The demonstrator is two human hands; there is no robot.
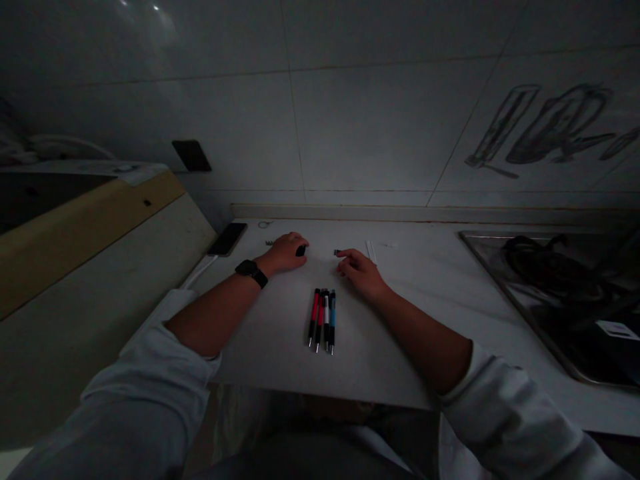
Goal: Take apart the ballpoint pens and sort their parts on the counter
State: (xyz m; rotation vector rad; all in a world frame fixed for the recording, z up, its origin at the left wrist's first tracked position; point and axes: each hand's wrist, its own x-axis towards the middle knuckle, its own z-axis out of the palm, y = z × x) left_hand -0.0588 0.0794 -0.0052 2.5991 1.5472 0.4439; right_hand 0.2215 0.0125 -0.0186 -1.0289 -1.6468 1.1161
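Observation:
My left hand [289, 253] is closed around a small black rounded object [301, 251], which shows between thumb and fingers; its kind I cannot make out. Across from it, my right hand [361, 272] has its fingers curled, with a small dark piece [337, 252] at the index fingertip. Several click pens lie side by side nearer me: two red pens [317, 319], a white pen [327, 320] and a blue pen [333, 321]. Small dark coiled bits [269, 243] lie just behind my left hand. Thin white sticks [371, 251] lie beyond my right hand, partly hidden by it.
A phone [228, 239] with a white cable [201, 272] lies at the left of the white counter [270, 347]. A ring-shaped item [264, 225] is near the wall. A large box-like unit [125, 267] bounds the left. A gas stove [520, 320] stands at right.

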